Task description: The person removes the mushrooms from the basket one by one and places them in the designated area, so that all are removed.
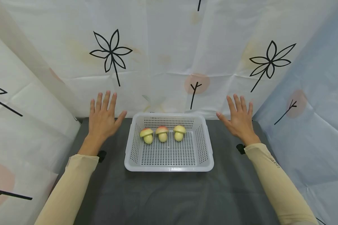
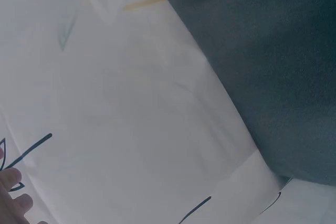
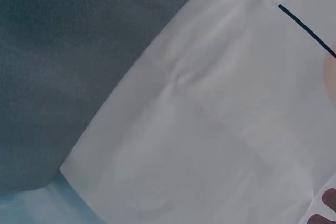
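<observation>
Three toy mushrooms with yellow stems lie in a row inside a white perforated plastic basket (image 1: 169, 168). The left mushroom (image 1: 147, 139) and the middle mushroom (image 1: 162, 137) have reddish tints on their caps, while the right mushroom (image 1: 179, 134) has a yellow-green cap. To the left of the basket, my left hand (image 1: 102, 120) is held out with fingers straight and thumb spread, holding nothing. My right hand (image 1: 239, 120) is likewise spread on the basket's right side, apart from it. Only fingertips (image 2: 11, 179) show in the left wrist view, and a few fingertips (image 3: 328, 198) in the right.
A dark grey cloth-covered table (image 1: 169, 197) lies under the basket. White curtains with black flower drawings (image 1: 163, 47) hang behind it and on the left; a bluish-lit curtain (image 1: 320, 131) stands at the right. Dark wrist devices (image 1: 101, 155) sit at both cuffs.
</observation>
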Available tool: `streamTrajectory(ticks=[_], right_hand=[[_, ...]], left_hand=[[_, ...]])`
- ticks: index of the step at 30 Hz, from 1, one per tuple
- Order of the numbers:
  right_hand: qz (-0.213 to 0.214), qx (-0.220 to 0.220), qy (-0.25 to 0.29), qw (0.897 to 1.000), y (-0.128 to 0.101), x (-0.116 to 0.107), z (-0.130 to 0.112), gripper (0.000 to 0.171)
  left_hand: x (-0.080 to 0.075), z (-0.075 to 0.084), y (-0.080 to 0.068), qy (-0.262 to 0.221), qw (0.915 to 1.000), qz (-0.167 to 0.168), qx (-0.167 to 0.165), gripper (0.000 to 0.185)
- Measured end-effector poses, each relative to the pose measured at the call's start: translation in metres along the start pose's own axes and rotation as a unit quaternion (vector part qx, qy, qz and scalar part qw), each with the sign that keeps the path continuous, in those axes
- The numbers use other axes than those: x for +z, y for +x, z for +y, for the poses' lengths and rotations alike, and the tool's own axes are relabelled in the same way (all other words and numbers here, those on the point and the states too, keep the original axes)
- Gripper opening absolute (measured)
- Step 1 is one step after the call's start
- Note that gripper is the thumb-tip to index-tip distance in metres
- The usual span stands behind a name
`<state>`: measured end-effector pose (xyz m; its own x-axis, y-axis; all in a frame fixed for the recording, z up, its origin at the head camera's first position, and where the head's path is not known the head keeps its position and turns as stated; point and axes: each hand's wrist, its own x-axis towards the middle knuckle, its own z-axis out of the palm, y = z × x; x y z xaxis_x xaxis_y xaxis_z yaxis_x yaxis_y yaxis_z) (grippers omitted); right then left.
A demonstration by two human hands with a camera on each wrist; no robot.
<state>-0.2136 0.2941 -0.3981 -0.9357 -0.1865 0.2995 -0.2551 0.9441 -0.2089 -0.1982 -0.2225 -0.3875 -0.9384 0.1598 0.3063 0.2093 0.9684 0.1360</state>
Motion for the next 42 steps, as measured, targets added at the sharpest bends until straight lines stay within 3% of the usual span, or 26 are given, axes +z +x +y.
streamTrajectory(ticks=[13,19,24,33,42], right_hand=[[-0.011,0.019,0.076,0.997,-0.026,0.015,-0.031,0.082],[-0.029,0.023,0.115,0.993,-0.037,0.021,-0.045,0.076],[-0.051,0.028,0.128,0.99,-0.044,0.03,-0.055,0.074],[-0.081,0.03,0.157,0.984,-0.047,0.041,-0.079,0.068],[-0.114,0.028,0.179,0.977,-0.038,0.055,-0.1,0.07]], left_hand=[[0.023,0.008,-0.037,-0.076,0.9949,0.059,0.03,0.087],[0.036,0.013,-0.057,-0.111,0.9911,0.067,0.03,0.091],[0.049,0.018,-0.077,-0.165,0.986,0.024,-0.003,0.094],[0.071,0.025,-0.112,-0.243,0.9645,-0.081,-0.065,0.108],[0.095,0.031,-0.132,-0.275,0.951,-0.12,-0.075,0.119]])
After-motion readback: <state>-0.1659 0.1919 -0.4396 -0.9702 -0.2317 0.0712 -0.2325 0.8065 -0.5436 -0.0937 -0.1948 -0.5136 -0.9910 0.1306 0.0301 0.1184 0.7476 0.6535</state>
